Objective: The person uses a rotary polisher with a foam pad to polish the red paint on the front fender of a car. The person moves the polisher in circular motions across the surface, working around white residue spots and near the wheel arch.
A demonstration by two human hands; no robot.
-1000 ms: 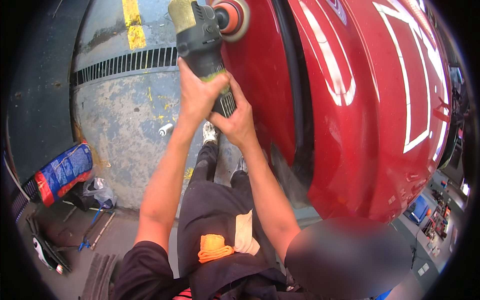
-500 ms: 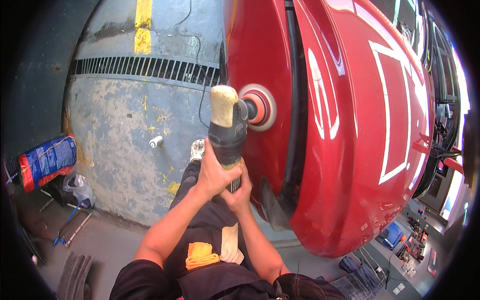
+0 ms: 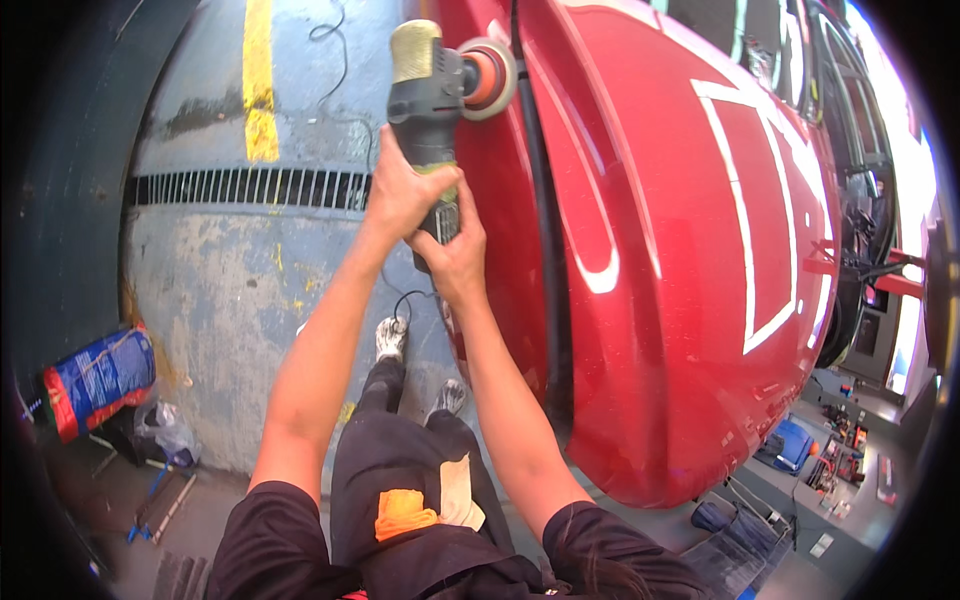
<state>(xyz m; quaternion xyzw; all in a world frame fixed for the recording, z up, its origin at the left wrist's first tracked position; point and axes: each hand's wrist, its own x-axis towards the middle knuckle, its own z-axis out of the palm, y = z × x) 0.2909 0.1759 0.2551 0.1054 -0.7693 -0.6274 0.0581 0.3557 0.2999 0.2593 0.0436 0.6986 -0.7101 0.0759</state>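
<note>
Both hands grip the body of a black electric polisher (image 3: 425,110), its far end capped in pale yellow. My left hand (image 3: 400,190) wraps the body from the left, with the thumb across it. Lower down, my right hand (image 3: 460,255) closes round the handle end. An orange and off-white polishing pad (image 3: 490,80) on the tool's right side lies against or very close to the red car's side panel (image 3: 495,190); contact cannot be made out. A black trim strip (image 3: 545,210) runs along the car just right of the pad.
A dark power cord (image 3: 335,60) lies over the floor grate (image 3: 250,190). At the left stand a blue and red bag (image 3: 100,378) and a plastic bag (image 3: 167,432). Orange (image 3: 402,513) and cream cloths (image 3: 460,495) hang at my apron. A tool-laden bench (image 3: 835,470) is at the lower right.
The polisher, with both hands on it, has moved farther away along the car's side. My arms are now stretched out more, and the view has shifted.
</note>
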